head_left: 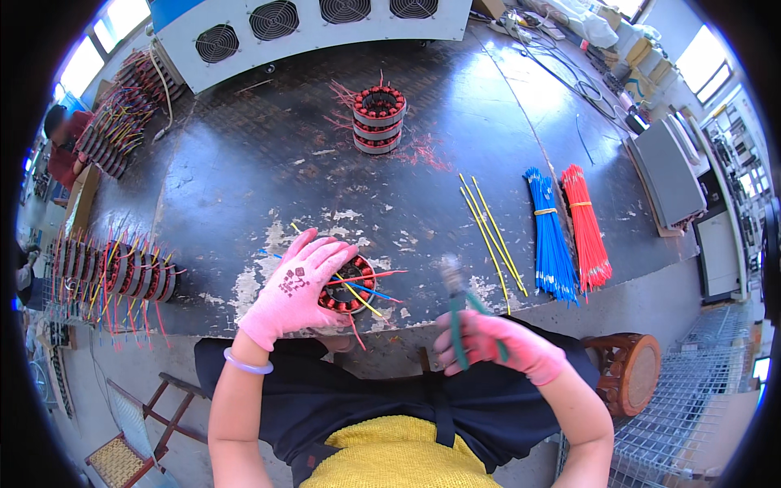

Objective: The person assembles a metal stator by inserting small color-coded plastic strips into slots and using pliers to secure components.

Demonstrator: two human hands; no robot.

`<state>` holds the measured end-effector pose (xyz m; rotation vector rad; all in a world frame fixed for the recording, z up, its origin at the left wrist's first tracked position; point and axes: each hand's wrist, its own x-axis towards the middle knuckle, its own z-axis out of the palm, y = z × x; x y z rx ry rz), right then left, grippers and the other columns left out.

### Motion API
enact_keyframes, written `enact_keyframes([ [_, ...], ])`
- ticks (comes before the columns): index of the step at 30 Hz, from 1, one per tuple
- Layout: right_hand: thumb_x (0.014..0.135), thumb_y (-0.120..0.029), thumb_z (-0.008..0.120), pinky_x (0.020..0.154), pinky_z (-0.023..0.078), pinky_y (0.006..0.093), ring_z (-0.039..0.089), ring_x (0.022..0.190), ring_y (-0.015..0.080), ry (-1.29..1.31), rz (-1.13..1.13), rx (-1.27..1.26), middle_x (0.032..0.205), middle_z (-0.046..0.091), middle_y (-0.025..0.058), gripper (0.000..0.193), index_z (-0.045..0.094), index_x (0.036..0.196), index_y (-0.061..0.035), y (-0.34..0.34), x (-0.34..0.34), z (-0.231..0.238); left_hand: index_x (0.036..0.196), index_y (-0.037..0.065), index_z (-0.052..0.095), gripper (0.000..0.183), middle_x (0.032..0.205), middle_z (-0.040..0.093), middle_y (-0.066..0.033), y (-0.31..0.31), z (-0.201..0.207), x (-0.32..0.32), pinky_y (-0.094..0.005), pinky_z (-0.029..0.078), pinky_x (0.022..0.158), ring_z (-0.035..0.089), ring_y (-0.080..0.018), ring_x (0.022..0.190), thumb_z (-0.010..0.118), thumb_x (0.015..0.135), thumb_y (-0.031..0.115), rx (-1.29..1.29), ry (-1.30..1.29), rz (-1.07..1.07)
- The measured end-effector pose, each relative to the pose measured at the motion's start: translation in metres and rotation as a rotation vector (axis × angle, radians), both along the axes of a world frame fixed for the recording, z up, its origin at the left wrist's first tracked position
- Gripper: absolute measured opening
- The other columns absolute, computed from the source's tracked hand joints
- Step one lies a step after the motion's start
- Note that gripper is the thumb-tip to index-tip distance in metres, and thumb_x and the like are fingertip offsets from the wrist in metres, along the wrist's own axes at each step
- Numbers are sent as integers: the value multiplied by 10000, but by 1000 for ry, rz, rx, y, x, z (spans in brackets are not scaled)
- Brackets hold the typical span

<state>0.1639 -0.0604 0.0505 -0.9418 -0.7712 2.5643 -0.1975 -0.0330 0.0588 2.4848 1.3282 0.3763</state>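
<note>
My left hand (298,286), in a pink glove, grips the left side of a motor stator (356,302) at the table's near edge. The stator has a ring of red windings, and yellow, blue and red wires lie across its top and poke out on both sides. Part of the ring is hidden under my fingers. To its right, over the table edge, my right hand (484,342), also gloved in pink, holds green-handled pliers (458,325) with the jaws pointing away from me. Motion blurs the jaws. The pliers are apart from the stator.
Three stacked stators (379,122) stand farther back among red wire scraps. Yellow wires (492,236), a blue wire bundle (553,236) and a red wire bundle (586,232) lie right. Rows of wired stators (122,272) line the left edge; a person (65,146) is beyond.
</note>
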Motion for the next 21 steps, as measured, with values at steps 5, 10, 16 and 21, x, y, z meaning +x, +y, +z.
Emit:
enact_keyframes([
  [5,1084,-468,496,977,572,468,674,1100,289,-53,130,-89,1234,640,171,583,480,1446,-11,-6,-29,-16,1463,107,529,1053,1405,591,-114,6,-6,-7,-505,280,1261,526,-313,1354,928,549,445,-14,-42,-38],
  [10,1080,-484,488,979,568,466,671,1101,289,-105,121,-59,1229,636,165,602,484,1441,-3,-4,-37,-13,1457,101,530,1041,1401,593,-113,5,-7,-9,-506,279,1262,537,-307,1339,923,558,446,-9,-65,-34],
  [16,1076,-521,464,933,582,450,688,1035,276,-190,97,5,1154,659,148,605,526,1391,-8,2,-45,-11,1465,104,526,1044,1407,591,-112,5,-9,-11,-503,277,1263,536,-306,1341,920,560,445,-12,-74,-39],
  [21,1073,-518,481,709,609,345,693,782,172,-315,50,130,948,667,79,541,588,1277,-29,4,-53,-8,1464,107,529,1038,1406,593,-111,4,-9,-10,-502,278,1263,541,-301,1336,923,562,438,-7,-67,-29],
])
